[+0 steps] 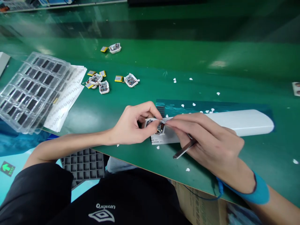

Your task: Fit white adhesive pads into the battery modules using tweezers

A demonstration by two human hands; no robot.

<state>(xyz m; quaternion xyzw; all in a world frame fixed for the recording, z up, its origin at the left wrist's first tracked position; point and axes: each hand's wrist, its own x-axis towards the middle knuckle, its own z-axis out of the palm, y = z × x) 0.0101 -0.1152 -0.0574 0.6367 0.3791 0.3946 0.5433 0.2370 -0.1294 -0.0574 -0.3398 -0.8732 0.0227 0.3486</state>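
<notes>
The green desk (pixel 150 65) carries the work. Clear trays (pixel 50 90) sit well to the left, likely to leave the arms room. A white strip (pixel 248 122) runs under the right hand (pixel 208 140), probably for easy reach. The left hand (pixel 134 123) has its grip clamped on a case (pixel 161 128) over the strip's left end, board up, seemingly to steady it. The right fingertips meet at the case's edge; I cannot tell what they pinch. Its lower fingers clamp a tool (pixel 185 149), presumably to keep it handy.
</notes>
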